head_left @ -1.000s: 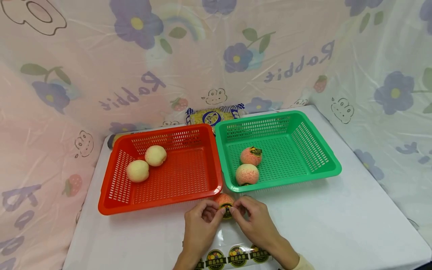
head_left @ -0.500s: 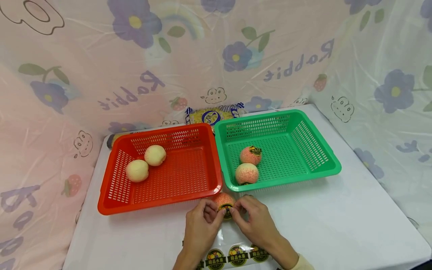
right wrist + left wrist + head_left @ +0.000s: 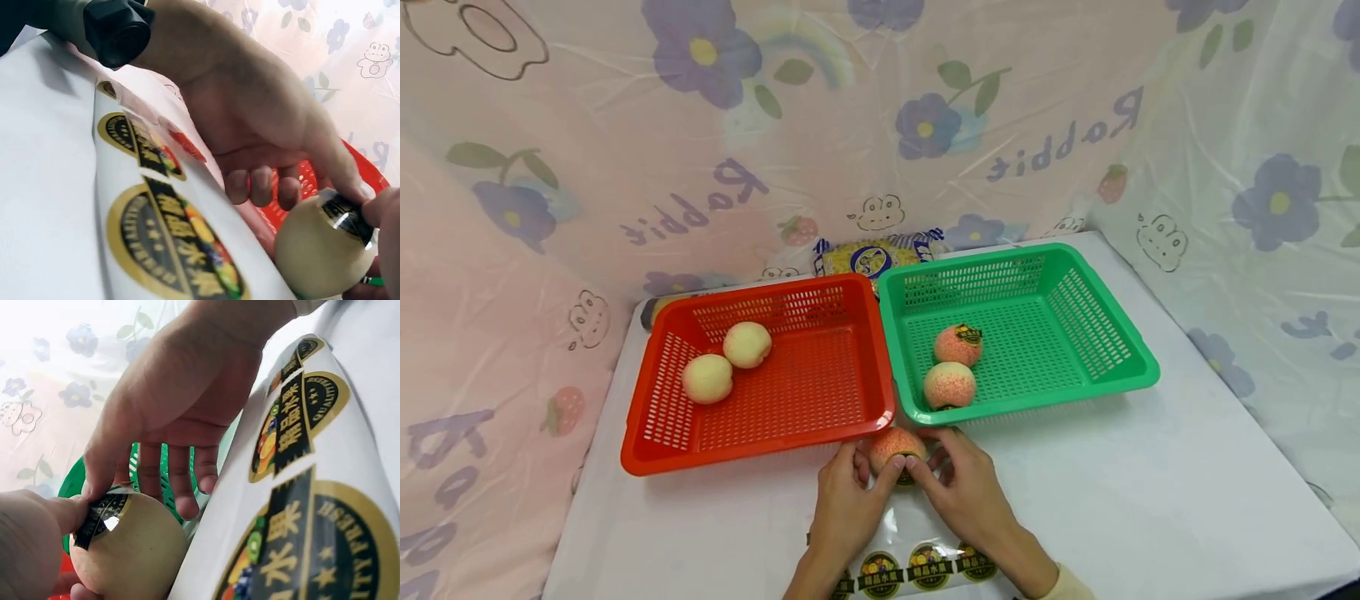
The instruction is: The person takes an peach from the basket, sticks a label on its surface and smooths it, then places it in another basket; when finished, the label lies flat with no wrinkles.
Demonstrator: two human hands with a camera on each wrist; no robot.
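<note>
Between the hands, in the middle of the head view, a peach (image 3: pixel 891 443) rests by the near corners of the two baskets. A black-and-gold round sticker (image 3: pixel 103 519) lies on its near side, partly covered by both thumbs. My left hand (image 3: pixel 848 508) has its thumb on one edge of the sticker, its fingers curled at the peach's left side. From the other side my right hand (image 3: pixel 966 492) holds the peach, thumb on the sticker's opposite edge. Below the hands, a glossy sheet of matching stickers (image 3: pixel 929 568) lies on the table.
The red basket (image 3: pixel 752 454), at left, holds two pale peaches (image 3: pixel 707 379). In the green basket (image 3: pixel 1037 404), at right, sit two pinker peaches (image 3: pixel 950 385); a sticker shows on each. A yellow-and-blue bag (image 3: pixel 846 260) stands behind them against the patterned curtain.
The thumbs have come closer together over the sticker, which is now more covered. Fingers of both hands have moved from the sticker's edges to around the peach's sides.
</note>
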